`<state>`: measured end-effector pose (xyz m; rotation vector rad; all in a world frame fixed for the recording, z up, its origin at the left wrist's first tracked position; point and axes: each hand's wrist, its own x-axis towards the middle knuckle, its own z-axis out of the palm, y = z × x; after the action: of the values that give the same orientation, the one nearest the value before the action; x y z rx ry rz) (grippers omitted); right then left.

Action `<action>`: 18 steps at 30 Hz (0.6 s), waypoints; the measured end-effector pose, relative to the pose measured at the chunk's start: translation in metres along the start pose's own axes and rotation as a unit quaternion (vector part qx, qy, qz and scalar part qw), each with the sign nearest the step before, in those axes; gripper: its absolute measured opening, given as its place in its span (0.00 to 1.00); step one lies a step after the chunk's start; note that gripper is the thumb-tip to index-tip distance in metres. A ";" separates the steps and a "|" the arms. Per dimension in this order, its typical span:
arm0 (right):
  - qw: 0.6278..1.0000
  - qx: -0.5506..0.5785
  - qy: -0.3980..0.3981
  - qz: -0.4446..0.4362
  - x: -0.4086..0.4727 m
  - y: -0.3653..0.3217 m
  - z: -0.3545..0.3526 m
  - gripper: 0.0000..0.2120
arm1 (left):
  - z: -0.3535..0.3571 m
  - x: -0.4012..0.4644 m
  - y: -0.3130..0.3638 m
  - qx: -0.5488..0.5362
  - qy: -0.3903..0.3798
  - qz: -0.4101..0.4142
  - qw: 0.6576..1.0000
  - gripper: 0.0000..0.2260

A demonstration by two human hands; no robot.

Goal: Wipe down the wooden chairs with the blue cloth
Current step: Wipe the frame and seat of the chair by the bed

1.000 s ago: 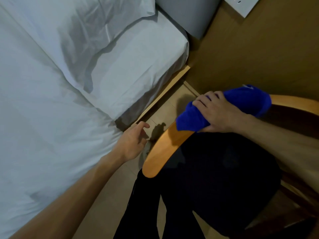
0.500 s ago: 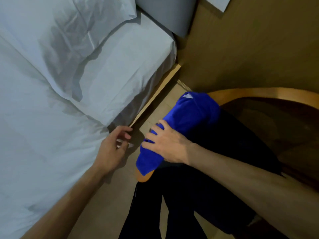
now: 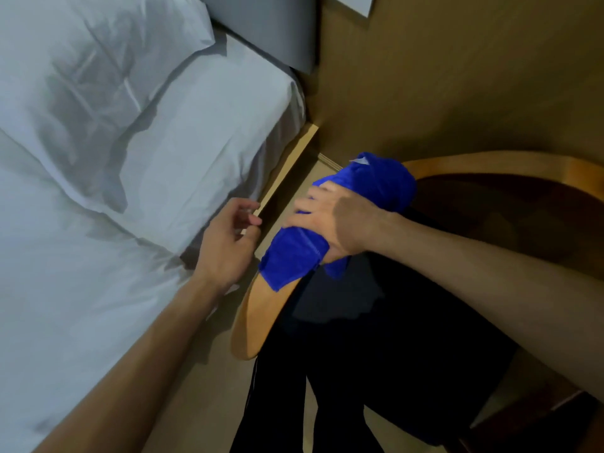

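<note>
Right hand [image 3: 336,220] clamps the blue cloth [image 3: 294,259] onto the curved wooden rail of the chair [image 3: 258,315], fingers wrapped over the cloth and the rail's outer edge. Cloth is bunched along the rail, from partway along the arm end up past the hand toward the bend; a white tag shows at its upper end. Bare rail runs below the cloth to the rounded tip. Dark clothing [image 3: 376,354] hangs over the seat and inside the rail, touching its inner edge.

Left hand [image 3: 228,243] hangs free in the gap between chair and bed [image 3: 98,191], fingers loosely curled, holding nothing, just beside the cloth but not touching.

Gap is narrow: bed's wooden base edge [image 3: 287,168] on one side, rail on the other, tan floor [image 3: 202,387] between. Brown wall [image 3: 474,76] sits close behind the chair back. White sheets and pillow [image 3: 91,60] on the bed, grey headboard [image 3: 271,24] at top.
</note>
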<state>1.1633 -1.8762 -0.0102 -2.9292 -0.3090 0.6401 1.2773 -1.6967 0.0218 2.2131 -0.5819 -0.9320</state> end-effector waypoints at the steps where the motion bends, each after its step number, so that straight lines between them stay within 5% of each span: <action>1: 1.000 0.006 0.006 0.026 -0.007 0.009 0.000 0.43 | 0.005 0.002 0.006 0.009 -0.010 0.007 1.000 0.12; 7: 0.976 0.081 0.017 0.202 -0.053 0.061 0.004 0.37 | 0.042 0.009 0.048 0.080 -0.067 0.077 0.992 0.15; 12: 0.938 0.103 0.027 0.329 -0.103 0.096 0.014 0.20 | 0.078 0.015 0.071 0.229 -0.064 0.154 0.959 0.31; 18: 0.919 0.078 0.032 0.385 -0.123 0.101 0.022 0.17 | 0.111 0.027 0.072 0.377 -0.067 0.102 0.918 0.48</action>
<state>1.0623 -2.0001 0.0017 -2.8298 0.9044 0.5967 1.2015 -1.8071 0.0022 2.6749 -1.4010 -0.8335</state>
